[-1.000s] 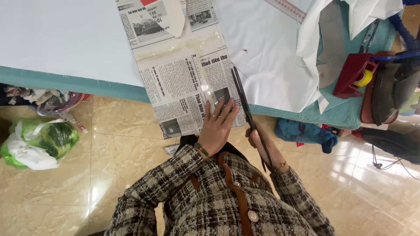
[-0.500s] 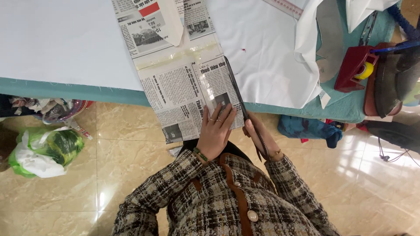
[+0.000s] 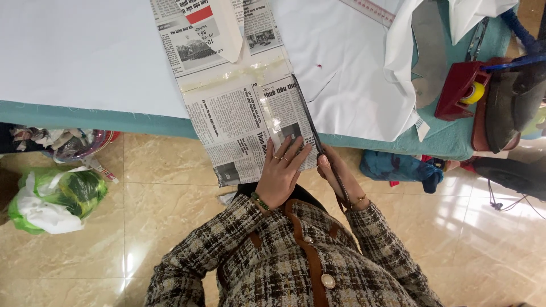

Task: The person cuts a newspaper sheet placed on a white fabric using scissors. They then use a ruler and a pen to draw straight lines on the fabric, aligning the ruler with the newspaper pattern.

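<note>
Head view: taped newspaper sheet (image 3: 239,122) is pinned flat by the left hand (image 3: 280,173) while long dark scissors (image 3: 316,139), gripped in the right hand (image 3: 339,179), are run along its edge.

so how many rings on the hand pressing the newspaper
2, both thin gold rings on the left hand lying flat on the taped newspaper pattern: one on one finger, one on the next. Others may be hidden.

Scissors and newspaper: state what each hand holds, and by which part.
The right hand grips the long dark scissors at the handle end, blades running along the newspaper's right edge. The left hand holds nothing; it lies flat on the newspaper's lower end.
</note>
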